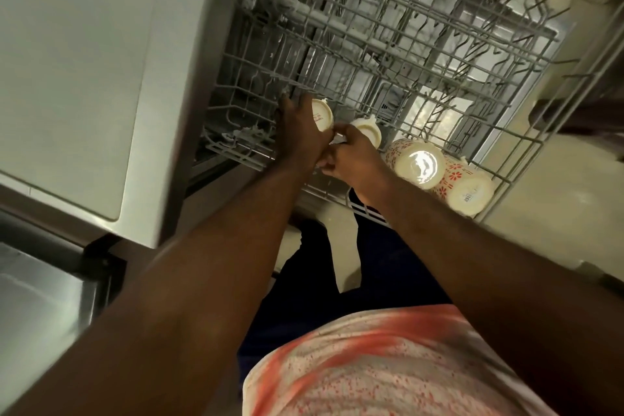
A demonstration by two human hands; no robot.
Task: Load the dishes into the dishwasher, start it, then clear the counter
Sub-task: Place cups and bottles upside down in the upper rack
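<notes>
- Over the pulled-out upper rack (439,54), your left hand (300,132) is wrapped around one cup (322,115), fingers curled shut on its side.
- Your right hand (351,157) grips a second cup (368,132) just beside it, fingers closed.
- Two patterned mugs (439,172) already lie at the rack's front.
- These look ceramic: stiff, smooth, likely chippable; hold the walls, not the rims.
</notes>
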